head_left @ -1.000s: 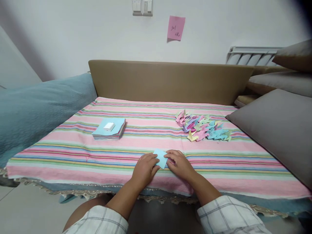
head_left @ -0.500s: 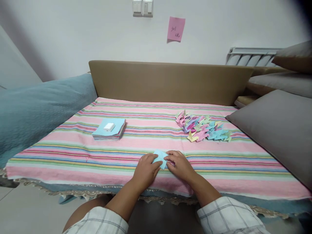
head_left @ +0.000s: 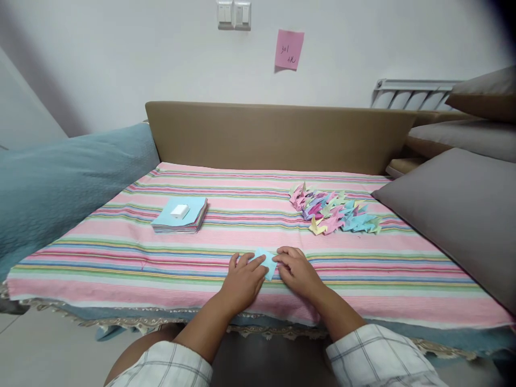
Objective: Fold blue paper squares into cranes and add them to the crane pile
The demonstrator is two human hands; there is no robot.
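Observation:
A small folded piece of light-blue origami paper (head_left: 269, 260) lies on the striped cloth between my two hands. My left hand (head_left: 243, 279) holds its left side down with thumb and index finger, while the other fingers spread out on the cloth. At the paper's right corner, my right hand (head_left: 297, 271) grips the edge between bent fingertips and thumb. Part of the paper is hidden beneath the fingers.
A stack of square coloured paper (head_left: 177, 226) with a small white block (head_left: 179, 211) on top sits at left. Several folded paper cranes (head_left: 332, 210) cluster at right. A grey cushion (head_left: 455, 215) borders the right side, and a brown backrest (head_left: 278, 137) stands behind.
My left index finger has stretched farther over the paper, and the other left fingers have spread apart. My right hand stays at the right corner. The view has shifted slightly.

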